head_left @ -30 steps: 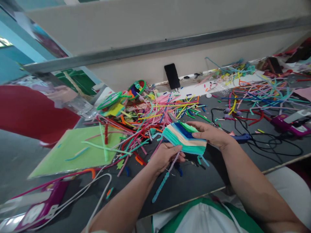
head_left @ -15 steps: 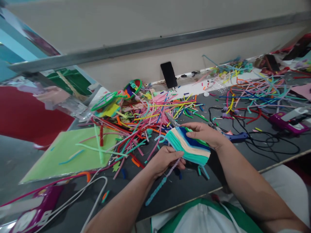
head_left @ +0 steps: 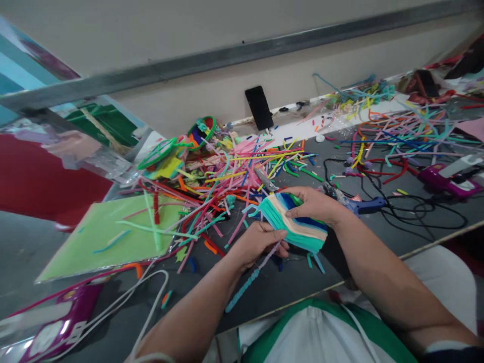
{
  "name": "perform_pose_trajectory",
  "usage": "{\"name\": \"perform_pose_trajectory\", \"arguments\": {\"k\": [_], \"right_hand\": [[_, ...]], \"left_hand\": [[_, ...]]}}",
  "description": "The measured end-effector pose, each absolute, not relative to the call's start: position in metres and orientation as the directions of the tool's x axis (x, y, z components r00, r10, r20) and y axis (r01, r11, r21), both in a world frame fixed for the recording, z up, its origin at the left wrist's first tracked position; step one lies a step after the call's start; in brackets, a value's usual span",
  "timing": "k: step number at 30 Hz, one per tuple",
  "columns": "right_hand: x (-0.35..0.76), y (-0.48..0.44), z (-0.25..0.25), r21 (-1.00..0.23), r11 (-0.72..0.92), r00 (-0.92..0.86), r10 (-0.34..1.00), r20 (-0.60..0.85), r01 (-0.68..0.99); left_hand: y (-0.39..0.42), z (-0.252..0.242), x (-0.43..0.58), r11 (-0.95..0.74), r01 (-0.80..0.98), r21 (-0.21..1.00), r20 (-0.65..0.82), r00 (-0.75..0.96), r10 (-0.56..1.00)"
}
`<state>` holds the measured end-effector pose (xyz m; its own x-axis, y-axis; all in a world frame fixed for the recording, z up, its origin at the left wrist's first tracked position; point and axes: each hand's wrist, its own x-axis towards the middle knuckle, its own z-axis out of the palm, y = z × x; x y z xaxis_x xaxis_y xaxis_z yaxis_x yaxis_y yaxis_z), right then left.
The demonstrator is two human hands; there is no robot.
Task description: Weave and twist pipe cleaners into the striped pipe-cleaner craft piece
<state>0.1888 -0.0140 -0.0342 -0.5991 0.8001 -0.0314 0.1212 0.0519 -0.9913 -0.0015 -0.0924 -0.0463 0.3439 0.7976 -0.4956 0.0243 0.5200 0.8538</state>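
A striped panel of pipe cleaners (head_left: 286, 218) in teal, cream, blue and green is held between my two hands above the dark table. My right hand (head_left: 315, 207) grips its upper right edge, thumb on top and the other fingers mostly hidden behind. At the lower left edge, my left hand (head_left: 263, 242) pinches the panel with thumb and fingers. From under that hand a twisted lilac and turquoise pipe cleaner (head_left: 245, 288) slants down toward the table's front edge. Loose turquoise ends stick out at the panel's left side and bottom.
Loose pipe cleaners (head_left: 242, 166) lie heaped behind my hands, with scissors (head_left: 265, 180) among them. A blue-handled tool (head_left: 366, 205) and black cables lie to the right. A phone (head_left: 259, 108) leans on the wall. Green sheets (head_left: 113, 257) and a purple device (head_left: 64, 322) are at left.
My hands and the panel stay in nearly the same hold, with the panel turned slightly. The camera view has shifted a little.
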Motion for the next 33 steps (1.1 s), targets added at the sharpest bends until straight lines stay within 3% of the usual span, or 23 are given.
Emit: {"name": "perform_pose_trajectory", "arguments": {"k": [8,11,17,20,29,33], "right_hand": [[0.191,-0.014,-0.038,-0.999,-0.021,-0.63,0.776,-0.037,0.033],[0.193,-0.015,-0.033,-0.993,-0.068,-0.602,0.799,0.003,-0.095],[0.193,-0.014,-0.03,-0.897,-0.268,-0.448,0.89,-0.089,-0.352],[0.19,-0.014,-0.035,-0.872,-0.317,-0.459,0.88,-0.124,-0.373],[0.18,-0.02,-0.04,-0.855,-0.417,-0.591,0.788,-0.17,-0.309],[0.174,-0.022,-0.047,-0.854,-0.394,-0.606,0.786,-0.121,-0.341]], "left_hand": [[-0.093,-0.05,-0.004,0.517,0.027,0.855,-0.488,0.377,0.787],[-0.089,-0.047,-0.009,0.534,-0.021,0.845,-0.494,0.351,0.796],[-0.074,-0.045,-0.025,0.37,-0.455,0.81,-0.364,0.104,0.926],[-0.072,-0.045,-0.026,0.303,-0.545,0.782,-0.343,0.03,0.939],[-0.073,-0.043,-0.024,0.214,-0.594,0.776,-0.345,-0.115,0.932],[-0.073,-0.043,-0.023,0.2,-0.6,0.775,-0.337,-0.124,0.933]]}}
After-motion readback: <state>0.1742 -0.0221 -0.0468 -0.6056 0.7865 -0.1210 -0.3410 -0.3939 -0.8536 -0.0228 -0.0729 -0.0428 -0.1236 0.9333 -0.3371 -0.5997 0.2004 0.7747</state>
